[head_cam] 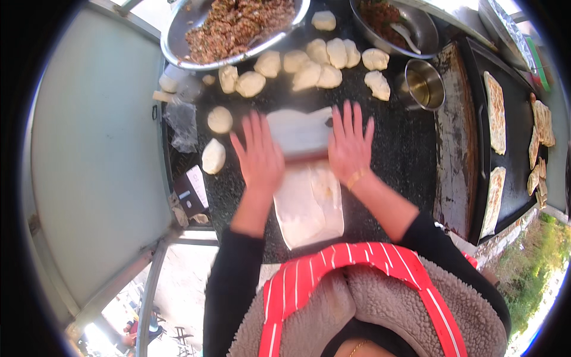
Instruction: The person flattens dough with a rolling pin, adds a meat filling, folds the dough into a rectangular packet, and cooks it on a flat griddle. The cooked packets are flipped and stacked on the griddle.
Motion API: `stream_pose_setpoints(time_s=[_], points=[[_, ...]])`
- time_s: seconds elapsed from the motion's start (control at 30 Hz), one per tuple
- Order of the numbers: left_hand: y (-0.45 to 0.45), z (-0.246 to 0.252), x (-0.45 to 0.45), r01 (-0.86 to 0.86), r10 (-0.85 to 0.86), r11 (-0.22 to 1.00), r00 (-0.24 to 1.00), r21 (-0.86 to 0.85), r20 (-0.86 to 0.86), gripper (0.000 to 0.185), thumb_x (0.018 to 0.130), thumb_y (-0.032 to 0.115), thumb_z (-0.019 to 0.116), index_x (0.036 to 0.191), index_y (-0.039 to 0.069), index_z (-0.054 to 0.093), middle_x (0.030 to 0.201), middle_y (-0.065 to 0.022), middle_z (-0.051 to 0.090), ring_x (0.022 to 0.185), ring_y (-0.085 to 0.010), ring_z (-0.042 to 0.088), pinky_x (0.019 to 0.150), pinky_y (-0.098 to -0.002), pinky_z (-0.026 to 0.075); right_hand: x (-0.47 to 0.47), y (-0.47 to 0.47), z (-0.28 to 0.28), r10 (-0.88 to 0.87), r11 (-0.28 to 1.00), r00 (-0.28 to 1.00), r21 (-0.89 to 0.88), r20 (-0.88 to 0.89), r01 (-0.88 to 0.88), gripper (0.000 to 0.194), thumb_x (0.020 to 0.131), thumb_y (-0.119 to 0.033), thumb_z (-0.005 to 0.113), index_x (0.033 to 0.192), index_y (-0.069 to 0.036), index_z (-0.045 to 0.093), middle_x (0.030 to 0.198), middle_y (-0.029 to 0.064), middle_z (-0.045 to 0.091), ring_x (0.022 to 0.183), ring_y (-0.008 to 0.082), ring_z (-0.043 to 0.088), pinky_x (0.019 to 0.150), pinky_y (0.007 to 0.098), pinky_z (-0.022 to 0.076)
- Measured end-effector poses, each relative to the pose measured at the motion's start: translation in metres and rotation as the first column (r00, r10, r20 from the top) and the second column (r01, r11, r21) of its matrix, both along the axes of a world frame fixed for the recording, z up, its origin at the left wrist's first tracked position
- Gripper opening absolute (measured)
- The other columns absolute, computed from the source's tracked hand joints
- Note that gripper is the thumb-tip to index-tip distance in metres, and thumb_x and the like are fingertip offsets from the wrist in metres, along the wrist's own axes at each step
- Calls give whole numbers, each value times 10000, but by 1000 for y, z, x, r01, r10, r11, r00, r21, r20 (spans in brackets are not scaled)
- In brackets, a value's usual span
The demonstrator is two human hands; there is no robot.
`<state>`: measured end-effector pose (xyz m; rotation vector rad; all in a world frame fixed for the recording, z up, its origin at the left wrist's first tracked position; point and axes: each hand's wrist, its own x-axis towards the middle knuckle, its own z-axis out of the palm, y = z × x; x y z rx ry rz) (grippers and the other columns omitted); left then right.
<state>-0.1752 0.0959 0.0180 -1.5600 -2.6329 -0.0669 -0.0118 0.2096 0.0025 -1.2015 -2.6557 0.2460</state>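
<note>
A long, thin sheet of dough (308, 209) lies on the dark speckled worktop (392, 147), with a lengthwise fold or overlap in its near half. Across the sheet runs a reddish-brown rolling pin (307, 157), blurred. My left hand (259, 156) lies flat over its left end, fingers stretched away from me. Over the right end, my right hand (350, 149) presses palm down with the fingers spread. Both palms hide the pin's ends, and neither hand's fingers wrap around it. Left of my left hand sit two dough pieces (220, 119).
Several dough lumps (308, 76) line the back, before a steel bowl of minced filling (241, 31). Another bowl (424, 31) holds filling and a spoon (407, 38). A metal cup of yellowish liquid (435, 85) stands right. Beyond, a griddle (519, 178) bears browned flatbreads (495, 114). A panel (98, 116) borders the left.
</note>
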Motion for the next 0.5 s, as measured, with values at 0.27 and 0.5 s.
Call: stream_pose_setpoints(time_s=[0.27, 0.5], points=[[24, -7, -17, 65, -60, 995, 995, -72, 75, 694, 947, 231, 495, 1574, 79, 242, 1661, -122, 174, 1539, -303, 136, 1201, -616, 56, -16, 23, 2, -17, 996, 998, -91, 55, 22, 669, 950, -256, 551, 1551, -100, 302, 1642, 170, 197, 1533, 361, 113, 1176, 645, 73], [58, -12, -31, -14, 14, 1000, 999, 6, 46, 764, 828, 64, 536, 1551, 81, 287, 1635, -124, 239, 1526, -330, 177, 1174, -656, 48, -31, 51, -11, -78, 994, 996, -75, 40, 81, 641, 950, -215, 561, 1530, -74, 328, 1633, 168, 226, 1521, 359, 162, 1176, 622, 126]])
